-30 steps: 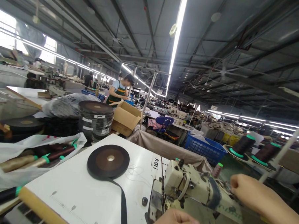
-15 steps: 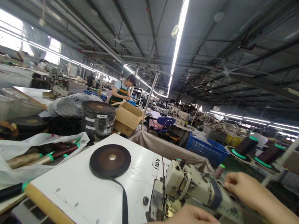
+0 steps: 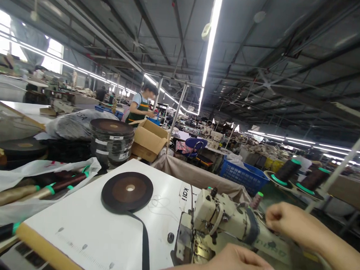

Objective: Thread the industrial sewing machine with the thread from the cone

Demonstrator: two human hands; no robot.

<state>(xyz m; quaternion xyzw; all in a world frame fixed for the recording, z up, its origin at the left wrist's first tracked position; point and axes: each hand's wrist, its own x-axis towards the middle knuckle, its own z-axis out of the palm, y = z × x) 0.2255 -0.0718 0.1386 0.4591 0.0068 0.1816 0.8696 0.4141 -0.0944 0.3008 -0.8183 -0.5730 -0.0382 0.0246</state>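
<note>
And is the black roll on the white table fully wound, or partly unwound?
Partly unwound: a black strip runs from the roll across the white tabletop.

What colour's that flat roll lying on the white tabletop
The roll is black outside, brown toward the middle; it shows best in the head view.

left grip (image 3: 237,264): cut off below | right grip (image 3: 283,217): hold unclear | black tape (image 3: 146,241): lower end unseen

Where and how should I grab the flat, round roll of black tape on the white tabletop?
Probably by the outer rim of the flat, round black tape roll, from the left: its broad face points up and its loose strip leaves on the near right.
</note>
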